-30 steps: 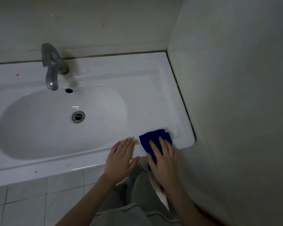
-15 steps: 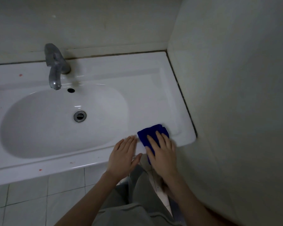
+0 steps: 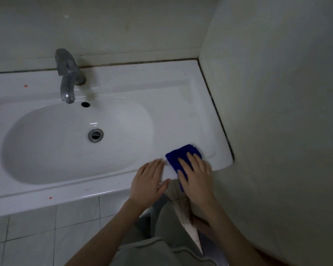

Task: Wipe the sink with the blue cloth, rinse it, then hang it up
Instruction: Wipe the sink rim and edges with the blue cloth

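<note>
Pressing down on the blue cloth [image 3: 182, 150] with the right hand [image 3: 197, 179], fingers straight and a little apart, laid flat over it rather than curled round it; pinning the folded cloth to the flat rim of the sink [image 3: 181, 104], right of the drain [image 3: 95, 135] and nearer the viewer than it, close to the front right corner; letting one blue edge hang over the front lip, under the thumb; resting the left hand [image 3: 148, 181] flat on the same front rim, between the drain and the cloth, just beside the cloth, fingers straight and together, thumb out over the lip, gripping nothing; being unable to tell any touch between left fingertips and cloth.

Looking down past both bare forearms at grey trousers [image 3: 167, 223] and pale floor tiles [image 3: 37, 227], nearer than the drain and below the rim; seeing the metal faucet [image 3: 67, 79] standing beyond the drain and slightly left, with its spout bent toward the basin and the dark overflow hole [image 3: 85, 104] between spout and drain; noticing small red specks [image 3: 25, 86] on the rim far left of the drain and along the front lip; finding a plain wall [image 3: 277, 112] meeting the rim on the right, beyond the cloth from the drain.
</note>
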